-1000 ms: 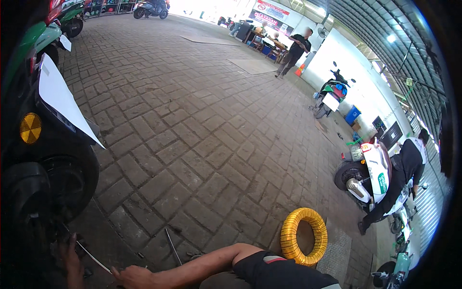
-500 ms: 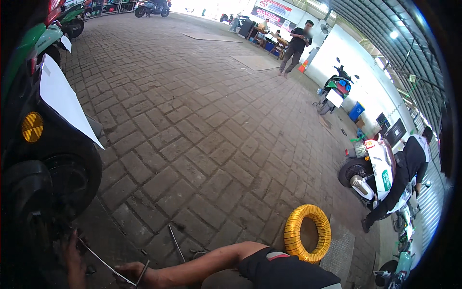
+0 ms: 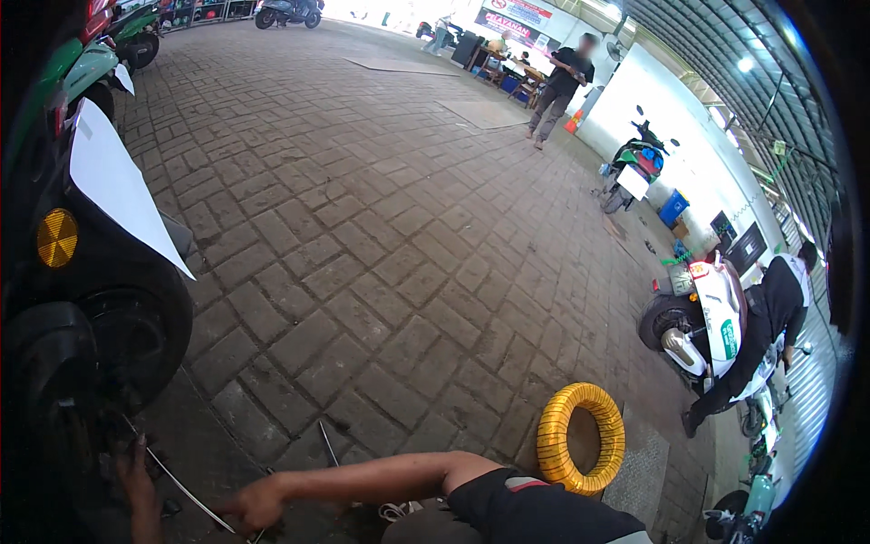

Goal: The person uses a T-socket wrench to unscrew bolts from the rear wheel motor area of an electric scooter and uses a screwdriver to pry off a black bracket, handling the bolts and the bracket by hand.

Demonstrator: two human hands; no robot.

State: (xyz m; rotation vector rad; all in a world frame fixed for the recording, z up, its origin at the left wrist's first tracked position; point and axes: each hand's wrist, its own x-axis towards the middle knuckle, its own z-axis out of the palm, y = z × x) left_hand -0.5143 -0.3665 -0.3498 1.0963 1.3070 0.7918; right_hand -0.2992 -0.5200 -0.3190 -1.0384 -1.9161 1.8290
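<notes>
A long, thin, shiny T-handle wrench slants from the dark hub area of a motorcycle's wheel down to the lower edge. Around its handle end, my right hand is closed, its forearm reaching in from the right. My left hand is beside the wrench's far end, close under the wheel, with its visible fingers stretched upward near the shaft. Deep shadow hides where the wrench tip meets the motorcycle. Another thin metal rod lies on the paving near my right forearm.
A tyre wrapped in yellow film lies to my right by a metal plate. Farther right, a person leans over a white scooter. Another person stands at the back near a parked motorcycle.
My right hand has turned the wrench's handle, so its crossbar no longer stands up beside the fingers. My right forearm lies straighter and a little higher. The left hand stays near the wheel.
</notes>
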